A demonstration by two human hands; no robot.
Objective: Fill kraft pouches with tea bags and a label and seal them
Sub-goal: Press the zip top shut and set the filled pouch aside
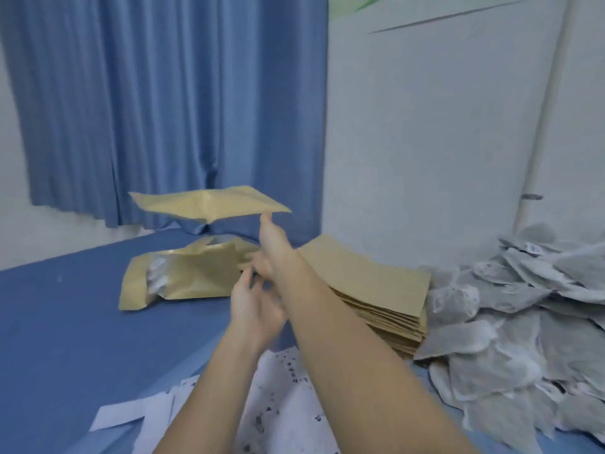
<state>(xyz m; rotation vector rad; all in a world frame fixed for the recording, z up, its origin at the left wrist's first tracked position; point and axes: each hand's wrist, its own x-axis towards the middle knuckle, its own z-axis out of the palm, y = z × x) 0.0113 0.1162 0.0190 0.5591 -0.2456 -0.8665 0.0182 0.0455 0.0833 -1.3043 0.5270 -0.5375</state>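
A kraft pouch [209,204] is in the air, lying flat above the blue bed. My right hand [271,247] stretches out toward it with fingers straight, and a fingertip touches the pouch's near right edge. My left hand [253,303] is lower and just left of my right wrist, with loose fingers and nothing in it. Under the airborne pouch, a filled kraft pouch [183,276] lies on the bed, white tea bags showing through its window. A stack of empty kraft pouches [373,290] lies to the right. A big heap of grey tea bags [510,326] is at far right.
White paper label slips [131,412] lie at the bottom left beside a white speckled cloth [288,388]. The blue bed sheet [82,322] spreads to the left. A blue curtain [163,109] and a white wall [442,142] close off the back.
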